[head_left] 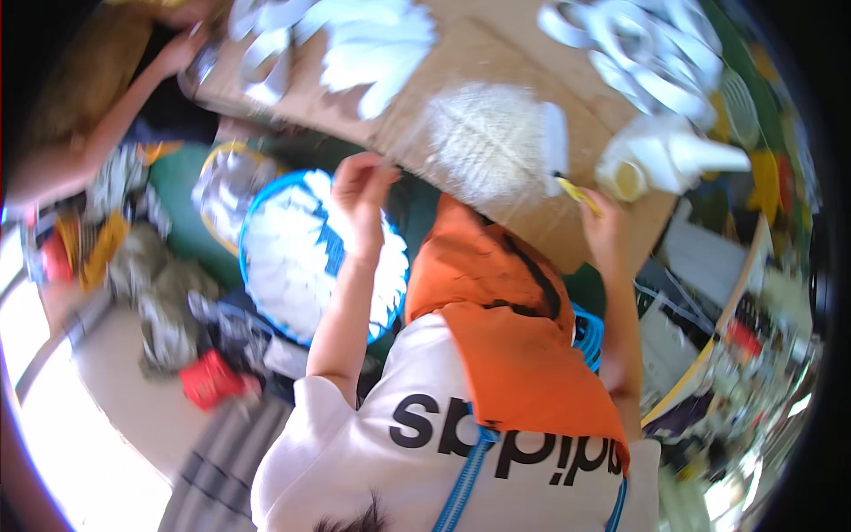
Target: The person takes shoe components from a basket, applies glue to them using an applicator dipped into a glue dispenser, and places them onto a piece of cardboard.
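My right hand point(606, 226) grips a small tool with a yellow handle point(578, 191) and a dark tip, which looks like a brush. Its tip is at the lower end of a white strip point(555, 137) lying on the cardboard-covered table point(523, 226). Left of the strip, a whitish, rough, dried-looking patch point(483, 137) coats the cardboard. My left hand point(362, 191) is raised near the table edge, fingers pinched together; anything between them is too small to make out. Below it stands a round blue-rimmed basket point(292, 253) full of white pieces.
Right of my right hand lies a white spouted bottle point(669, 155). White loops point(634, 44) are heaped at the far right, flat white strips point(377, 53) at the far left. Another person's arm point(124, 115) reaches in at the upper left. Cluttered shelves point(745, 355) stand right.
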`<action>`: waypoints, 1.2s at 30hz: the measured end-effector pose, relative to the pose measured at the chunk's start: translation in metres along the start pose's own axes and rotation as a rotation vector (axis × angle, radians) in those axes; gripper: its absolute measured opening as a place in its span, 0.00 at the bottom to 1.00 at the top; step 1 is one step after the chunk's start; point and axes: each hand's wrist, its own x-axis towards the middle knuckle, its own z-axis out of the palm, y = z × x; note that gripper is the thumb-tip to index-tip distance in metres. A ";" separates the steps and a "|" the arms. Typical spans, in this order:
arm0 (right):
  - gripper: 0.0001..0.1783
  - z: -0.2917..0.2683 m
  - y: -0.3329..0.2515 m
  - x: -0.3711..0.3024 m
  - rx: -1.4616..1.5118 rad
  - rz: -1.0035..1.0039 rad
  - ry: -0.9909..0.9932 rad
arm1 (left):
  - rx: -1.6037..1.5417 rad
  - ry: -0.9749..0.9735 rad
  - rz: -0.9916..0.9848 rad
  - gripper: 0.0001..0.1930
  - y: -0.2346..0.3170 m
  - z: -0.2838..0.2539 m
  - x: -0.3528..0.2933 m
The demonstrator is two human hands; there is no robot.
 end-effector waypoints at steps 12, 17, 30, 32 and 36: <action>0.13 -0.016 -0.011 0.021 -0.094 0.045 -0.187 | 1.239 0.629 -0.183 0.07 -0.183 -0.205 -0.128; 0.15 -0.006 0.010 0.055 -0.151 0.177 -0.253 | 0.926 0.112 -0.833 0.27 -0.241 -0.246 -0.142; 0.12 -0.006 0.010 -0.001 0.199 -0.041 -0.322 | 1.177 -0.879 0.544 0.24 -0.075 0.169 0.081; 0.11 -0.005 0.008 0.002 0.180 0.126 -0.105 | 1.303 -0.951 0.503 0.24 -0.080 0.201 0.089; 0.12 -0.019 -0.001 0.005 -0.068 0.207 0.343 | 1.360 -0.874 0.539 0.20 -0.094 0.210 0.094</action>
